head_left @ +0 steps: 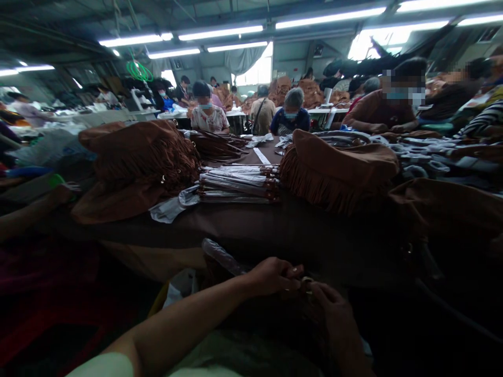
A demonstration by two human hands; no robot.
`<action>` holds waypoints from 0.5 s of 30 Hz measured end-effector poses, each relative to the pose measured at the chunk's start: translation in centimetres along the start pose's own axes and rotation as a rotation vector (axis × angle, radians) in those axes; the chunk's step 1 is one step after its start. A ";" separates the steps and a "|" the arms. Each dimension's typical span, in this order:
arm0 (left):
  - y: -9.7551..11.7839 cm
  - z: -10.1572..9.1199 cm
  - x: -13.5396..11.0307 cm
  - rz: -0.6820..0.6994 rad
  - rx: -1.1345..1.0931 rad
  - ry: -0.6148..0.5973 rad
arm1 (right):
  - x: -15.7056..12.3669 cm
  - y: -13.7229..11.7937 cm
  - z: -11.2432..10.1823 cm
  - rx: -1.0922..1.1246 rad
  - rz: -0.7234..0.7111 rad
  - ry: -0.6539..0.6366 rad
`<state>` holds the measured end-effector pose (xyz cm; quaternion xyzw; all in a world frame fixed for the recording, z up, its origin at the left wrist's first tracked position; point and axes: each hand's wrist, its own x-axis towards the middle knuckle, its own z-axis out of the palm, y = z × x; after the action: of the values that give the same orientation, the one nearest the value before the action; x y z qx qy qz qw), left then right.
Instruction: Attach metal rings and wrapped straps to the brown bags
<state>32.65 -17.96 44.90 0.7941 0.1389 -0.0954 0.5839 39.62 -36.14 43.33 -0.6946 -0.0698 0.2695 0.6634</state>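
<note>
My left hand and my right hand meet low in front of me, below the table edge. Both have fingers curled and pinch a small metal ring fitting between them. A strap in clear plastic wrap runs up and left from under my left hand. Dark brown material lies in my lap beneath both hands; its shape is lost in shadow.
A long brown table stretches ahead. On it lie a stack of wrapped straps, a fringed brown bag at right and a pile of fringed bags at left. Several people sit around the table and beyond.
</note>
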 end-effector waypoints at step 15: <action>-0.6 0.8 1.4 0.018 -0.393 -0.053 | 1.7 -1.0 -1.2 0.197 0.253 -0.214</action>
<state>33.79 -18.44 43.64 0.6634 0.1324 -0.0820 0.7319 41.88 -36.27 43.79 -0.5970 -0.0255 0.4287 0.6777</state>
